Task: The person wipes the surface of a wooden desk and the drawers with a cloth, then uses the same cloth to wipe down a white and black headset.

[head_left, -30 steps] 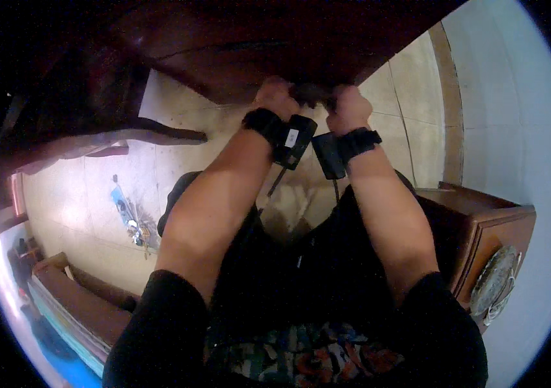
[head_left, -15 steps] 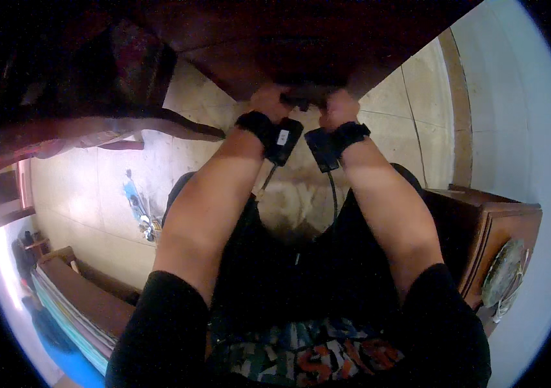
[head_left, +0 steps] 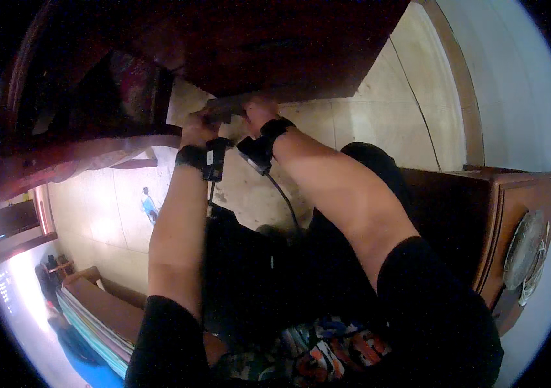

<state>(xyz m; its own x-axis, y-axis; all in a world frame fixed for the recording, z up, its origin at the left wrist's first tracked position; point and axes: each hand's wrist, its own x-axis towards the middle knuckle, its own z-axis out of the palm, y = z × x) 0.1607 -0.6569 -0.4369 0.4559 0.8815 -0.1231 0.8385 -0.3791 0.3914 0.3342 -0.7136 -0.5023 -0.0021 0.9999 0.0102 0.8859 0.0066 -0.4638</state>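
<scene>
My left hand (head_left: 199,129) and my right hand (head_left: 260,112) are side by side at the lower edge of a large dark reddish-brown wooden piece of furniture (head_left: 275,48). Both hands look closed, with fingers curled at a dark bar-like piece (head_left: 227,107) between them. Blur and shadow hide whether this piece belongs to the furniture or is separate. Each wrist wears a black strap with a small black box, the left box (head_left: 214,160) and the right box (head_left: 256,155), each with a cable hanging down.
A brown wooden cabinet (head_left: 488,226) stands to the right, with a round glassy dish-like object (head_left: 524,249) and a white cord on it. Pale floor tiles (head_left: 88,213) spread beneath. A blue item (head_left: 149,208) lies on the floor at left. Stacked folded cloths (head_left: 97,320) sit lower left.
Both hands have moved left together and stay close to each other. My view has shifted, and the furniture's lower edge now shows more level, with more floor visible at its right.
</scene>
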